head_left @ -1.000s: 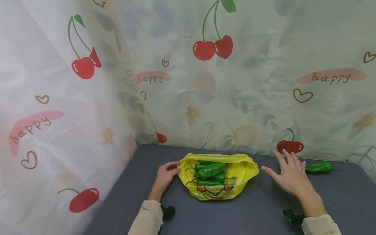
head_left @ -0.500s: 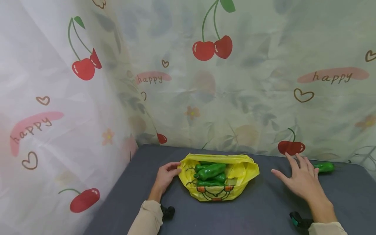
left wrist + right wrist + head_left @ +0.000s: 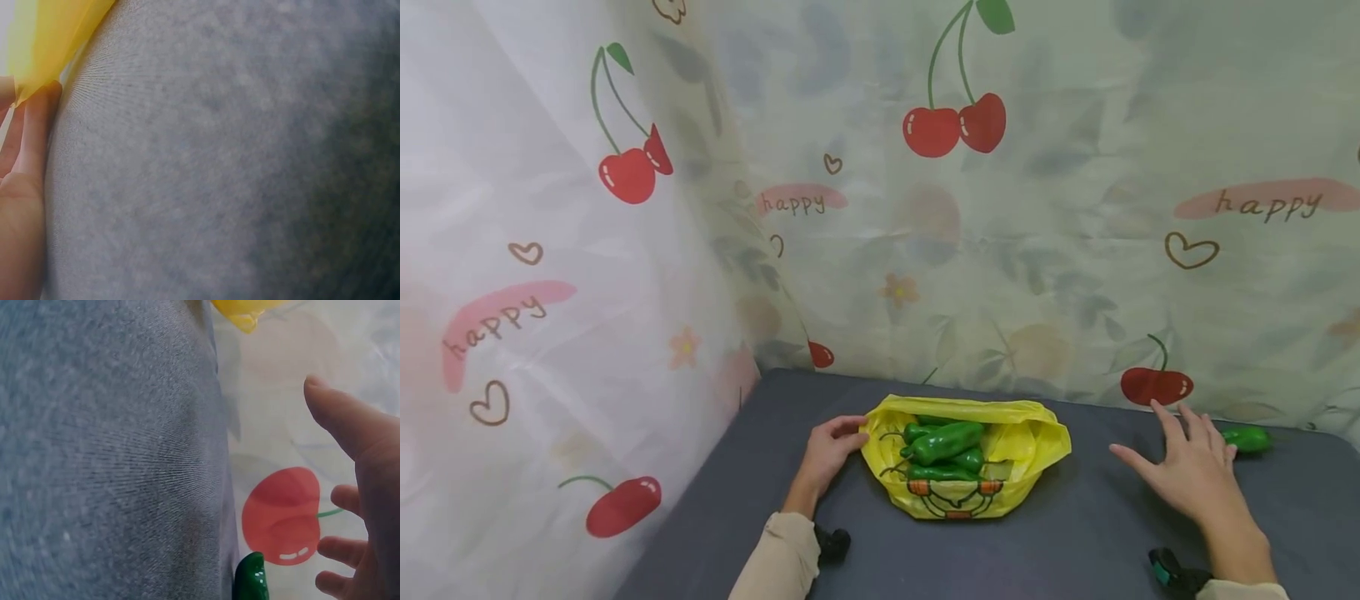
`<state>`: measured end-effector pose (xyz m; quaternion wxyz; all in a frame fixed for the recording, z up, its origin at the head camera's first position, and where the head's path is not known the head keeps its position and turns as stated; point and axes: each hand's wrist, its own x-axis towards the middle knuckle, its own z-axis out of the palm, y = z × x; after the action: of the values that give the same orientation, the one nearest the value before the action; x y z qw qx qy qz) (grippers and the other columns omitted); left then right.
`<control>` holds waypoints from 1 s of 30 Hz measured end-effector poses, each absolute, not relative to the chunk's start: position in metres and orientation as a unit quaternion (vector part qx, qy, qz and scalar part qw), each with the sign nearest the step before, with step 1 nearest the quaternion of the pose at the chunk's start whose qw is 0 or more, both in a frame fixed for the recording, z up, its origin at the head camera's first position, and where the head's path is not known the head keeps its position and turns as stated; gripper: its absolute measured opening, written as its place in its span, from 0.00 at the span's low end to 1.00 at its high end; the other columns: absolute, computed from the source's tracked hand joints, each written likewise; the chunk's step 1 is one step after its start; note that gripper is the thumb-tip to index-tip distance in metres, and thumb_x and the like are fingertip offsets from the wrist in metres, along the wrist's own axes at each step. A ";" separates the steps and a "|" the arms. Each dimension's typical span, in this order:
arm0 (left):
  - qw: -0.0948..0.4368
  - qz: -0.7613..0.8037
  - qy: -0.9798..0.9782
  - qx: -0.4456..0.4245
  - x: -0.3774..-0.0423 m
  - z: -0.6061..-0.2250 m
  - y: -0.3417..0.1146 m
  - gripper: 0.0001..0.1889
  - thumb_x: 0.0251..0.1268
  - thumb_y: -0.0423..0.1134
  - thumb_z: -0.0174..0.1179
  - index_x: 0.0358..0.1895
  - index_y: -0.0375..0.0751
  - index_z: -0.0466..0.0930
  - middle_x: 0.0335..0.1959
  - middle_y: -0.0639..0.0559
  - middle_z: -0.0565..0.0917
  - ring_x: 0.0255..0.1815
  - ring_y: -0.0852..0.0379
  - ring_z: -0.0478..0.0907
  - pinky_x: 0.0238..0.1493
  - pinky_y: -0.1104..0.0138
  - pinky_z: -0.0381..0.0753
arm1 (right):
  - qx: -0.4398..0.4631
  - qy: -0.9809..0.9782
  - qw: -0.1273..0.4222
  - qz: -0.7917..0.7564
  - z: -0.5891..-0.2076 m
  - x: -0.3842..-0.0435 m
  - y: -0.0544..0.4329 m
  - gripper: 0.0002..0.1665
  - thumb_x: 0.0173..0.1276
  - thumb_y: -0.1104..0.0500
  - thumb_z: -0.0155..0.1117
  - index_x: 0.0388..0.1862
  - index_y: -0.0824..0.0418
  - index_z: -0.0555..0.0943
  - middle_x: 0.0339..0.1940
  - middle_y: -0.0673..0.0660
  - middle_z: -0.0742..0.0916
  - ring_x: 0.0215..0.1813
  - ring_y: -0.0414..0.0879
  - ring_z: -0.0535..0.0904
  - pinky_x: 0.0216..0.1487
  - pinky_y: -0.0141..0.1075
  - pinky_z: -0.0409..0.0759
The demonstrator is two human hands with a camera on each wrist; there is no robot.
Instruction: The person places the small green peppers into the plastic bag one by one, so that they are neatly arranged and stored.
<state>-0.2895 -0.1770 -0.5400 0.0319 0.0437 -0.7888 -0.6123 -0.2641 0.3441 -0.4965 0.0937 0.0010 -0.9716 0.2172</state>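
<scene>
A yellow plastic bag stands with its mouth spread wide, and several green peppers lie inside it. My left hand pinches the left edge of the bag's mouth between thumb and fingers; the left wrist view shows the yellow film at the fingertips. On the right, my right hand hovers with fingers spread and nothing in it. A single green pepper lies just beyond that hand, partly hidden by its fingers. Its tip shows at the bottom of the right wrist view.
Both hands work over a dark grey cloth-covered table. Behind it and to the left hangs a pale curtain printed with cherries and hearts, close to the table's back edge. Each wrist wears a black camera mount.
My right hand has moved right, away from the bag and towards the single pepper, covering more of it. The left hand stays at the bag's edge. The head view has shifted slightly.
</scene>
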 end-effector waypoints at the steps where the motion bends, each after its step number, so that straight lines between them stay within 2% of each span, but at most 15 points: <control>1: 0.033 -0.613 -0.788 0.045 -0.289 -0.540 -0.177 0.16 0.65 0.40 0.70 0.56 0.46 0.87 0.56 0.47 0.87 0.54 0.56 0.83 0.57 0.60 0.83 | 0.001 -0.972 0.093 0.217 -0.497 -0.264 0.345 0.67 0.64 0.23 0.60 0.84 0.62 0.47 0.77 0.83 0.52 0.77 0.84 0.40 0.65 0.84 0.36; 11: 0.027 -0.613 -0.788 0.043 -0.285 -0.533 -0.174 0.16 0.66 0.41 0.69 0.56 0.47 0.87 0.58 0.48 0.87 0.57 0.54 0.82 0.61 0.58 0.82 | -0.024 -0.966 0.093 0.239 -0.505 -0.268 0.370 0.67 0.65 0.25 0.61 0.83 0.65 0.46 0.78 0.83 0.49 0.77 0.85 0.36 0.66 0.83 0.33; 18: 0.026 -0.613 -0.789 0.044 -0.285 -0.532 -0.175 0.17 0.66 0.42 0.69 0.57 0.47 0.87 0.58 0.47 0.87 0.57 0.53 0.82 0.60 0.59 0.82 | -0.032 -0.965 0.107 0.237 -0.509 -0.272 0.391 0.67 0.66 0.27 0.63 0.82 0.70 0.47 0.77 0.86 0.50 0.77 0.84 0.38 0.69 0.80 0.38; 25: 0.033 -0.612 -0.789 0.051 -0.286 -0.537 -0.177 0.16 0.66 0.40 0.70 0.56 0.47 0.87 0.58 0.47 0.86 0.58 0.52 0.82 0.60 0.57 0.82 | -0.043 -0.965 0.095 0.243 -0.515 -0.276 0.400 0.66 0.68 0.27 0.60 0.82 0.69 0.46 0.76 0.86 0.48 0.77 0.84 0.38 0.68 0.79 0.40; 30: 0.032 -0.609 -0.791 0.046 -0.289 -0.538 -0.176 0.17 0.66 0.39 0.69 0.57 0.45 0.86 0.58 0.46 0.86 0.58 0.51 0.82 0.60 0.57 0.82 | -0.050 -0.963 0.090 0.249 -0.518 -0.278 0.407 0.64 0.69 0.28 0.60 0.82 0.69 0.46 0.77 0.86 0.47 0.77 0.85 0.33 0.70 0.79 0.37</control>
<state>-0.2885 -0.1764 -0.5384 0.0323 0.0464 -0.7914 -0.6087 -0.2782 0.4069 -0.5181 0.0900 -0.0503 -0.9631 0.2487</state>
